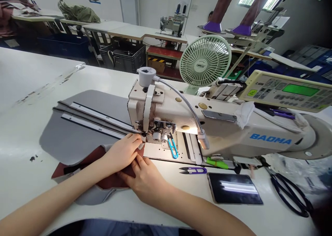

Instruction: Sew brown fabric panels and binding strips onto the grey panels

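Note:
My left hand (123,152) is closed on the edge of a brown and grey fabric piece (105,177), its fingertips close to the sewing machine's needle area. Just below it, my right hand (148,180) grips the same piece, thumb set apart from the bent fingers. Beyond my left hand lies a broad grey panel (59,135) with white and black strips (95,111) running toward the presser foot. The sewing machine (166,108) stands over the work, its lamp (203,139) lit. Blue thread snips (172,147) lie on its bed. My fingers hide the stitching point.
Right of my hands lie purple thread snips (193,170), a dark phone (234,188), a green-handled tool (217,163) and black-handled scissors (290,194). Behind the machine stand a green fan (204,61) and a control panel (287,90). Crates (124,56) stand under farther tables.

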`<state>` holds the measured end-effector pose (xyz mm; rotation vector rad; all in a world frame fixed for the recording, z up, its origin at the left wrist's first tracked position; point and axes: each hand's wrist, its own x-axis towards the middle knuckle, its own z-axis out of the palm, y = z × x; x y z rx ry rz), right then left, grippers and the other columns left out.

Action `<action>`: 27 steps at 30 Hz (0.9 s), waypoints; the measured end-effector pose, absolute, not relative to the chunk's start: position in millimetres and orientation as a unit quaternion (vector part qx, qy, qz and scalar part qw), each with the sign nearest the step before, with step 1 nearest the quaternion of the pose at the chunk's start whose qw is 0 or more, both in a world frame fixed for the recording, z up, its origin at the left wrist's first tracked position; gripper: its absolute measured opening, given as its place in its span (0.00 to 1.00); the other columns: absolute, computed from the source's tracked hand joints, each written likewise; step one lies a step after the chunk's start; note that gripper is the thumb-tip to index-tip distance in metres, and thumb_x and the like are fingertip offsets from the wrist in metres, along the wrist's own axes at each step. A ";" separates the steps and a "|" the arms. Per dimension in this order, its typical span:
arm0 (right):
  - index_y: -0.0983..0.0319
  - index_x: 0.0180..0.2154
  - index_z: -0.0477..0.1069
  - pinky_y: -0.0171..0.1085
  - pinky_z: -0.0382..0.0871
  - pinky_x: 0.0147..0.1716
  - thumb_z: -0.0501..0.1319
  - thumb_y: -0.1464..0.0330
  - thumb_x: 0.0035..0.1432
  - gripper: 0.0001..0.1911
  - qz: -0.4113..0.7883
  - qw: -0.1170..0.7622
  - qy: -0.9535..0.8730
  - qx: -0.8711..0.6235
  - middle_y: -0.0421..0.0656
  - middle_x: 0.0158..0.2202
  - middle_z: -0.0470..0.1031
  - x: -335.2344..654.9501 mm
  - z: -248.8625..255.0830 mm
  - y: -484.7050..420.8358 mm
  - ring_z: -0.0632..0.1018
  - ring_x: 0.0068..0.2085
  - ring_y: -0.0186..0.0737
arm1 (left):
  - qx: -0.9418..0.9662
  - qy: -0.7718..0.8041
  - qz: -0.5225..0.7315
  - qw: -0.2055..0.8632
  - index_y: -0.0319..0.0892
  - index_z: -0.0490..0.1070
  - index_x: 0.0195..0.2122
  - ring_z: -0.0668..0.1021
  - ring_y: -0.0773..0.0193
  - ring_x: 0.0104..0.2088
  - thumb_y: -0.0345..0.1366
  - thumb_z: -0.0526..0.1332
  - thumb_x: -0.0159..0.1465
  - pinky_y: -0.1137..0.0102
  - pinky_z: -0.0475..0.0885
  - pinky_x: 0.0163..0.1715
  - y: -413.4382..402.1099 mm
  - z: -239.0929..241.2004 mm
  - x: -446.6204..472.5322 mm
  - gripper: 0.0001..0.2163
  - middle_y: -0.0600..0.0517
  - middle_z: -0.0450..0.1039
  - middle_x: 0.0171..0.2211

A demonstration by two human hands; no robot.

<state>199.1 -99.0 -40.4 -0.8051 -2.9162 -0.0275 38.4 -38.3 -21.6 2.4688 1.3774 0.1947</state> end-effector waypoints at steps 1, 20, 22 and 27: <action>0.58 0.66 0.58 0.48 0.67 0.44 0.56 0.65 0.66 0.29 -0.010 0.057 -0.962 -0.267 0.61 0.50 0.73 198.8 -40.5 -99.0 0.70 0.55 0.58 | 0.864 0.472 0.072 0.160 0.39 0.73 0.46 0.70 0.55 0.53 0.25 0.53 0.64 0.59 0.71 0.54 -38.7 -21.8 37.8 0.13 0.45 0.70 0.51; 0.53 0.65 0.62 0.47 0.65 0.42 0.57 0.67 0.67 0.26 0.000 0.047 -0.955 -0.291 0.59 0.51 0.72 197.8 -47.8 -78.3 0.70 0.54 0.57 | 0.864 0.489 0.033 0.117 0.42 0.74 0.41 0.75 0.51 0.48 0.27 0.53 0.64 0.60 0.71 0.47 -3.8 -14.3 44.1 0.12 0.45 0.77 0.45; 0.53 0.66 0.62 0.47 0.65 0.43 0.56 0.68 0.67 0.27 -0.005 0.062 -0.954 -0.293 0.59 0.51 0.72 198.3 -50.5 -76.1 0.70 0.54 0.57 | 0.861 0.494 0.033 0.118 0.42 0.74 0.39 0.76 0.52 0.46 0.27 0.53 0.63 0.60 0.71 0.46 -5.0 -10.3 45.5 0.11 0.45 0.77 0.43; 0.56 0.64 0.63 0.46 0.65 0.43 0.59 0.69 0.64 0.27 -0.005 0.086 -0.951 -0.297 0.56 0.47 0.73 199.0 -54.9 -75.8 0.70 0.53 0.56 | 0.856 0.500 0.025 0.126 0.41 0.75 0.36 0.77 0.53 0.45 0.32 0.55 0.65 0.60 0.71 0.47 -17.7 -1.5 45.8 0.08 0.46 0.77 0.40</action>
